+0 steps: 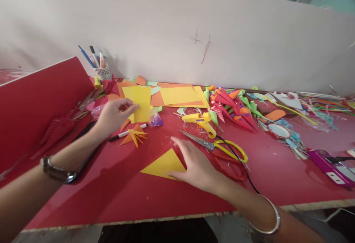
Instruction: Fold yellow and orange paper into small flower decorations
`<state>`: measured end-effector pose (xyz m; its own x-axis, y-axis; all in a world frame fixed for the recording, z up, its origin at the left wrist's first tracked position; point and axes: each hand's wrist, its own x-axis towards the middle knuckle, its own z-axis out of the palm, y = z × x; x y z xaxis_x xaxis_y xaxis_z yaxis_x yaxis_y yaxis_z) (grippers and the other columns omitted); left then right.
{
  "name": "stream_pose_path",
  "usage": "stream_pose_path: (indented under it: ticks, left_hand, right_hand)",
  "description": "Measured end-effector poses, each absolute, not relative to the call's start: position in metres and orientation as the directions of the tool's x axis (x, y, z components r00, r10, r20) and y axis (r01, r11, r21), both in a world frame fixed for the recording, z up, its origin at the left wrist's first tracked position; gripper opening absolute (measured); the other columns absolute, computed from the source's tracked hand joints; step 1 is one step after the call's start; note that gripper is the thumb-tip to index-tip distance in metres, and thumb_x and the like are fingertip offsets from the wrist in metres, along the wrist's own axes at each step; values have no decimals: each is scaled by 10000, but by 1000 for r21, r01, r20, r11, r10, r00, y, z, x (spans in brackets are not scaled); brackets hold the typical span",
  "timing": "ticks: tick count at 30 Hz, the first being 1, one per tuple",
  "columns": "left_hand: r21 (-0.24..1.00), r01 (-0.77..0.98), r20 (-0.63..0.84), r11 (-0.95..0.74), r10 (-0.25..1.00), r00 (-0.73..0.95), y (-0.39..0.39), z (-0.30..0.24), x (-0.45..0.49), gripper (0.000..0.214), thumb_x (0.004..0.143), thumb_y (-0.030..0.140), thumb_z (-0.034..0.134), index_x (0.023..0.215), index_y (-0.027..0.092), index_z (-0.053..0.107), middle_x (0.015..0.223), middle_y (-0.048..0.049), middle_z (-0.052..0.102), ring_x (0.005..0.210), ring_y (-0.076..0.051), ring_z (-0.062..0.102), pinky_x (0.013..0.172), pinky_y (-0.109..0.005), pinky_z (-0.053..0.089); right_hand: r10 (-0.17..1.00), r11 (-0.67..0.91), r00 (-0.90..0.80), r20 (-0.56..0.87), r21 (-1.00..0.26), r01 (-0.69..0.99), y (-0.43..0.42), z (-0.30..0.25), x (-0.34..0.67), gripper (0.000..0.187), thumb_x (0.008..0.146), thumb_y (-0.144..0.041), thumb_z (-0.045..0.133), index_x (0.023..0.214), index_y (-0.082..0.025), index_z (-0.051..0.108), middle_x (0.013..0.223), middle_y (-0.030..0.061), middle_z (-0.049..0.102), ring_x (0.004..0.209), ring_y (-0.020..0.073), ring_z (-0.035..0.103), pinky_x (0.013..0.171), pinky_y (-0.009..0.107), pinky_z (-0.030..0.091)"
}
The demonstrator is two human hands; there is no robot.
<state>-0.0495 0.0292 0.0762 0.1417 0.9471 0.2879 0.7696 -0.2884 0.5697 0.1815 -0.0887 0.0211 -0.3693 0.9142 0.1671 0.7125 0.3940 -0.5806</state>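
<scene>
A yellow sheet of paper [142,100] is pinched between the thumb and fingers of my left hand [115,115], raised over the back left of the table. My right hand [195,163] hovers at or just touches a yellow paper triangle [161,165] lying near the front, its thumb over the right corner and fingers spread. Between the hands, orange and yellow pointed paper cutouts [135,136] rest on a marker [122,135]. Scissors with yellow handles [213,145] lie open beyond my right hand, and behind them is a yellow glue gun [201,121].
Orange and yellow paper sheets [180,95] lie along the wall. Colourful paper cones [233,106] are heaped at the back right. A pen cup [102,73] stands at the back left beside a red board [41,102]. A purple power strip [331,167] sits on the right.
</scene>
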Motion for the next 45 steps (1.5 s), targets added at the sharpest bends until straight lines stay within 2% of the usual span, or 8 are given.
stream_pose_path:
  ticks: [5,11,14,18,25,31,37,45]
  left_hand:
    - [360,911,192,-200,972,137,86,66,-87,382,783,399,395,805,104,637,588,46,527,561,-107,527,507,-175,366]
    - [263,909,399,-325,894,204,83,54,-85,457,773,256,441,1193,80,415,1092,-128,507,909,-237,545,804,-327,428]
    - [113,779,413,-617,742,527,48,58,-62,502,768,175,397,1263,104,343,1227,-107,404,1052,-244,479,883,-342,393]
    - [-42,359,129,-932,352,927,-11,63,-33,591,729,73,442,1269,300,364,1318,-5,404,1200,-216,350,1005,-381,267]
    - [-195,253,212,-948,211,954,-55,39,-28,399,870,37,315,1131,265,512,1204,32,548,1117,-127,461,899,-276,351]
    - [-13,254,237,-967,244,940,-59,22,-24,302,893,117,316,937,172,609,884,-60,655,786,-149,599,715,-297,456]
    - [37,364,213,-931,363,907,-72,13,-27,252,859,133,377,1009,158,578,962,-67,635,752,-162,586,612,-282,484]
    - [286,537,194,-793,597,778,-76,9,-33,215,850,224,421,857,208,635,850,-27,634,724,-141,590,644,-253,471]
  right_hand:
    - [900,429,-413,138,-442,788,-99,14,172,693,740,-274,575,1330,-233,214,1179,98,523,1028,249,489,876,442,350]
    - [927,371,-342,155,-514,773,-97,16,175,531,777,-128,463,1267,-265,310,1012,41,618,938,192,559,915,445,251]
    - [912,397,-385,145,-552,733,-91,25,182,233,785,-121,469,941,-273,553,887,-22,642,883,154,574,938,443,193]
    - [897,416,-415,152,-607,677,-86,31,189,176,759,-87,487,759,-240,573,897,-33,647,908,153,568,950,447,155]
    - [818,523,-547,180,-629,576,-84,22,194,302,710,18,461,776,-239,604,1045,-27,616,964,129,552,919,355,299]
    - [727,621,-671,146,-554,554,-80,20,206,235,741,-43,505,765,-235,639,1097,-14,594,1031,119,515,889,281,385]
    - [692,685,-713,111,-414,600,-91,19,221,212,756,-185,557,952,-236,617,1096,22,590,1013,165,516,943,378,337]
    - [835,518,-528,156,-547,657,-107,9,213,201,865,-243,437,825,-201,629,905,44,609,843,155,538,744,299,432]
